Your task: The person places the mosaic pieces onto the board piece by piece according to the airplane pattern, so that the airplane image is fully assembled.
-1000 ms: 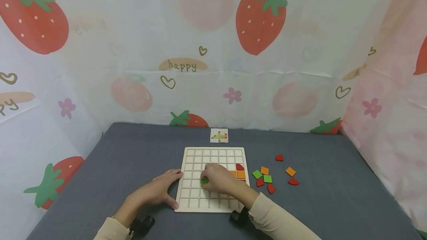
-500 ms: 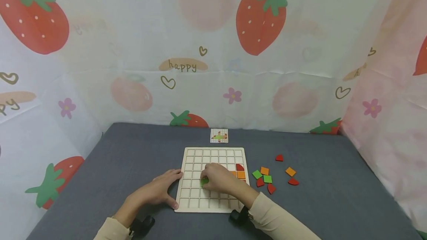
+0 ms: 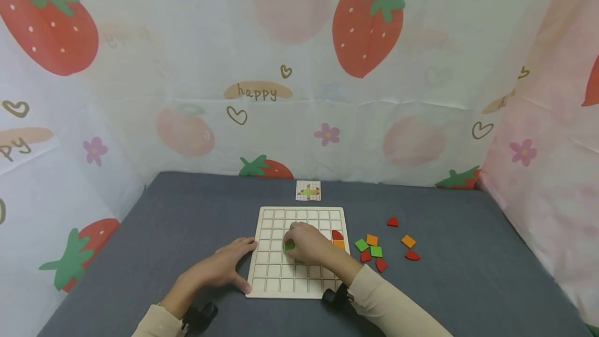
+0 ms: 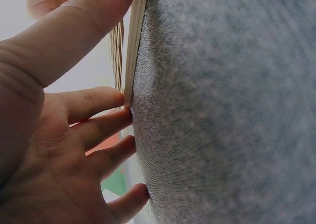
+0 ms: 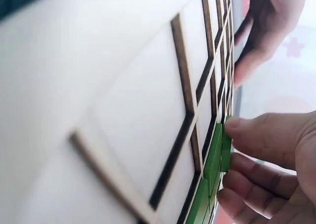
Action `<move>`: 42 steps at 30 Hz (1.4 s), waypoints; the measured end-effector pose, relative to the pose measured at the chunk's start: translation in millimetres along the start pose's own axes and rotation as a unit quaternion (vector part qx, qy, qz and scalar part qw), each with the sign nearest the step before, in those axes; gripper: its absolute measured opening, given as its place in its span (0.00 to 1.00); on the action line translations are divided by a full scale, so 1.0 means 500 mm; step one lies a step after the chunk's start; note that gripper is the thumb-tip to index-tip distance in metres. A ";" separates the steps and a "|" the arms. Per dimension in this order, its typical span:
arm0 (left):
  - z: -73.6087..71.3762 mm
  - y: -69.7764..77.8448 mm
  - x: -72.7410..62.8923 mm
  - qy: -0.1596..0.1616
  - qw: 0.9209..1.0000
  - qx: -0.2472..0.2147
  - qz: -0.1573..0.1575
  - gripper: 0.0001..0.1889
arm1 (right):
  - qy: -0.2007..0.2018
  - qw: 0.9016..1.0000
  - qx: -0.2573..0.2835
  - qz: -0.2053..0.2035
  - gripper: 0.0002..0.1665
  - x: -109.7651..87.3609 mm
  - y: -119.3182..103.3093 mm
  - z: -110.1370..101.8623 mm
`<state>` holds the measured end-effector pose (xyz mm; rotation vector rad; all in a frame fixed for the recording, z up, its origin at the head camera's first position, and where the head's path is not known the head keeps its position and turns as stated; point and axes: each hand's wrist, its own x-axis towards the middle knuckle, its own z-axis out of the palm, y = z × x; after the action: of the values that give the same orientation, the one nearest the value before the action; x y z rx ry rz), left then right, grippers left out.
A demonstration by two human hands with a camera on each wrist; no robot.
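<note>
A pale wooden board with a square grid lies on the table. My right hand, over its middle, pinches a green square tile between thumb and fingers. The right wrist view shows that tile standing on edge at the board, beside other green tiles lying in the grid. A red quarter-round tile and an orange square tile sit in cells near the right edge; my right hand hides part of the grid. My left hand touches the board's left edge, fingers spread, thumb by the near corner.
Right of the board lie loose tiles: green squares, orange squares and red quarter-rounds. Behind the board is a small card with a coloured grid pattern. A strawberry-printed curtain surrounds the dark grey table.
My right hand has shifted slightly away from me across the board with the green tile, after staying still between the two earlier frames. The left hand has kept its place at the edge.
</note>
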<state>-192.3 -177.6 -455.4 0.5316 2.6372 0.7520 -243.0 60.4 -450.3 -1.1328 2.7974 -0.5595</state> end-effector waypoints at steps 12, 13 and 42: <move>0.000 0.002 -0.001 0.001 1.000 0.001 0.000 0.54 | 0.000 1.000 -0.012 0.026 0.05 0.009 -0.004 -0.005; 0.000 0.001 -0.001 0.001 1.000 0.001 0.000 0.54 | -0.003 1.000 -0.013 0.028 0.05 0.010 -0.004 -0.005; -0.001 0.001 0.003 -0.009 1.000 0.002 -0.008 0.54 | 0.038 0.995 0.054 0.073 0.11 -0.139 0.110 -0.093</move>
<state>-193.5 -176.9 -454.8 0.5159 2.6240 0.7348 -238.4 158.6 -431.4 -0.8957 2.8433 -0.7443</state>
